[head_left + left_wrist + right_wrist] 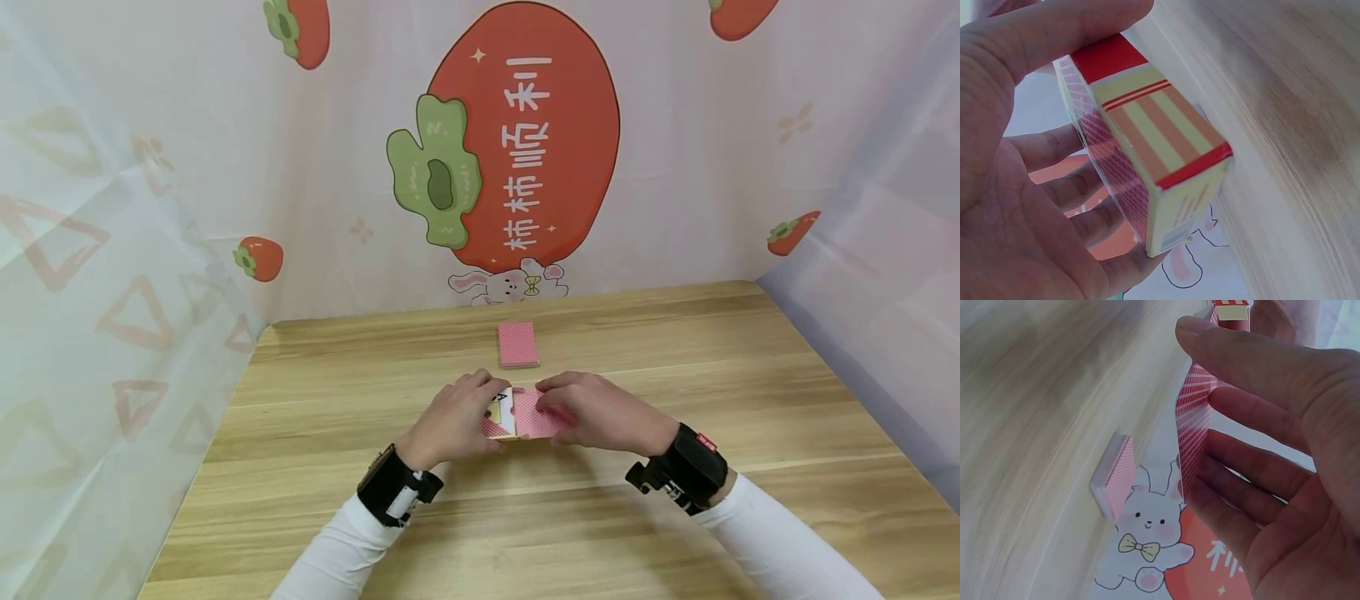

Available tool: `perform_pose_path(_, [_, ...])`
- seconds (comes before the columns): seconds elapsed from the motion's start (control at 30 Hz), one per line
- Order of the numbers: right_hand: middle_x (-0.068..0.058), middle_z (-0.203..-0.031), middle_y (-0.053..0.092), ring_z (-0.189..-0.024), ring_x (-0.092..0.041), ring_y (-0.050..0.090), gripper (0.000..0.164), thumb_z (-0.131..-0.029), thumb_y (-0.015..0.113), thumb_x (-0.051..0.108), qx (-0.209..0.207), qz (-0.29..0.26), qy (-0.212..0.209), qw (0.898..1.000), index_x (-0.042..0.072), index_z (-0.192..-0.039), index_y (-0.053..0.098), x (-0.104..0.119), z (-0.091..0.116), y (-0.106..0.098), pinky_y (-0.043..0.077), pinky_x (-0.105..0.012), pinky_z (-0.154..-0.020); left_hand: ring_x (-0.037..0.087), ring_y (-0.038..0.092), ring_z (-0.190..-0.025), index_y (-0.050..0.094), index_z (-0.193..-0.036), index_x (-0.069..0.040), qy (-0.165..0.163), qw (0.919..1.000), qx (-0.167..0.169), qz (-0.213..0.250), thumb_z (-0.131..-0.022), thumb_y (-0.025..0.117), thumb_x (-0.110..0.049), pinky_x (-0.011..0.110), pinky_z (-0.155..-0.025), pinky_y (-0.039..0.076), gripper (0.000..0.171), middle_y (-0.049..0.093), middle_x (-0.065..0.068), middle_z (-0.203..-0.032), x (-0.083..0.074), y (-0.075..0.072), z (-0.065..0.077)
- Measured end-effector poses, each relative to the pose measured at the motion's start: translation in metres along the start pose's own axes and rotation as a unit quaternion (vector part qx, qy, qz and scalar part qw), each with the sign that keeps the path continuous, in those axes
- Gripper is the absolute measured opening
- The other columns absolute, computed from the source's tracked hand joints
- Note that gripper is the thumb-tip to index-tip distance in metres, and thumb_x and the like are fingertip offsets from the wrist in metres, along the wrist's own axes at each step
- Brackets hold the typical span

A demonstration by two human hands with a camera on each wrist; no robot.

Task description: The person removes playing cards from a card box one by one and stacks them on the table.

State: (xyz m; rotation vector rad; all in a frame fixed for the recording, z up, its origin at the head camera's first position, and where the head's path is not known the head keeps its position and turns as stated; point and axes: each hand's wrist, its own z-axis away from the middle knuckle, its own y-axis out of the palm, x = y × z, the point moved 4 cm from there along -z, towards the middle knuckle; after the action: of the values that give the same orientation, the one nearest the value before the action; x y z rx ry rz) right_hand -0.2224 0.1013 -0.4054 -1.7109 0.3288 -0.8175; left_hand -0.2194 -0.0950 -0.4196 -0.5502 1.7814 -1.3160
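Observation:
My left hand [453, 421] grips a playing card box [1163, 128], thumb over one narrow side and fingers along the opposite one. The box has a red-patterned face, a striped red and cream side, and a printed "A" near its right end in the head view. My right hand [611, 412] holds a thin, red-patterned playing card [1192, 425] by its edges, at the box's right end. Its thumb and fingers lie on opposite sides of the card. Farther back, a deck of red-backed cards [517, 344] lies squared on the table.
The wooden table [337, 383] ends at the back against a white cloth [675, 167] printed with a large red persimmon and a rabbit. More printed cloth hangs on the left and right sides.

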Motion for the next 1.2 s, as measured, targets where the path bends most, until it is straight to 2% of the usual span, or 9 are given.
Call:
perform_pose_path(0.5, [-0.013,-0.128,0.066,-0.116,-0.030,0.064,0.040,-0.076,0.091,0.016,-0.016,0.007,0.030,0.999,0.009,-0.112,0.076,-0.017,0.018,-0.021,0.054,-0.044,-0.092,0.019,0.057,-0.096,0.063,-0.131,-0.009,-0.012,0.9999,-0.006,-0.002,-0.065,0.095,-0.028,0.039,-0.077,0.047,0.075,0.060,0.003,-0.112,0.009,0.002,0.002])
perform_pose_path(0.7, [-0.017,-0.127,0.066,-0.113,-0.032,0.065,0.042,-0.080,0.088,0.022,-0.047,0.020,0.047,0.998,0.005,-0.116,0.075,-0.021,0.016,-0.031,0.056,-0.041,-0.086,0.020,0.057,-0.097,0.063,-0.131,-0.009,-0.015,0.9999,-0.004,-0.003,-0.066,0.095,-0.028,0.038,-0.077,0.047,0.074,0.060,0.003,-0.113,0.011,0.004,0.003])
perform_pose_path(0.8, [-0.018,-0.125,0.068,-0.112,-0.034,0.067,0.044,-0.080,0.088,0.022,-0.061,0.019,0.055,0.996,0.003,-0.118,0.074,-0.023,0.012,-0.034,0.056,-0.045,-0.088,0.020,0.057,-0.098,0.063,-0.131,-0.008,-0.016,0.9999,-0.001,-0.001,-0.067,0.095,-0.028,0.038,-0.077,0.047,0.074,0.060,0.003,-0.113,0.011,0.005,0.004])
perform_pose_path(0.9, [-0.017,-0.121,0.070,-0.107,-0.032,0.068,0.044,-0.080,0.088,0.021,-0.072,0.021,0.055,0.996,0.002,-0.117,0.074,-0.025,0.005,-0.036,0.055,-0.046,-0.089,0.021,0.056,-0.099,0.063,-0.131,-0.009,-0.016,0.9999,0.002,0.002,-0.067,0.094,-0.028,0.039,-0.078,0.048,0.073,0.060,0.003,-0.114,0.010,0.006,0.005])
perform_pose_path(0.97, [-0.013,-0.112,0.072,-0.097,-0.027,0.069,0.043,-0.081,0.088,0.022,-0.074,0.024,0.060,0.995,0.002,-0.116,0.074,-0.026,0.000,-0.037,0.057,-0.042,-0.084,0.021,0.056,-0.100,0.063,-0.131,-0.009,-0.016,0.9999,0.003,0.002,-0.068,0.094,-0.028,0.040,-0.079,0.048,0.073,0.060,0.003,-0.114,0.010,0.007,0.006])
perform_pose_path(1.07, [-0.006,-0.096,0.071,-0.081,-0.020,0.062,0.040,-0.081,0.088,0.021,-0.081,0.030,0.071,0.994,0.003,-0.113,0.074,-0.029,-0.007,-0.036,0.054,-0.035,-0.072,0.021,0.056,-0.099,0.063,-0.131,-0.009,-0.016,0.9998,0.005,-0.002,-0.068,0.094,-0.030,0.039,-0.078,0.048,0.073,0.060,0.003,-0.114,0.011,0.008,0.006])
perform_pose_path(1.2, [-0.001,-0.083,0.065,-0.073,-0.017,0.055,0.038,-0.080,0.088,0.022,-0.092,0.027,0.095,0.991,0.003,-0.109,0.074,-0.032,-0.017,-0.036,0.046,-0.032,-0.064,0.021,0.056,-0.099,0.062,-0.132,-0.009,-0.017,0.9998,0.008,-0.006,-0.068,0.094,-0.031,0.040,-0.079,0.049,0.074,0.060,0.004,-0.114,0.011,0.009,0.006])
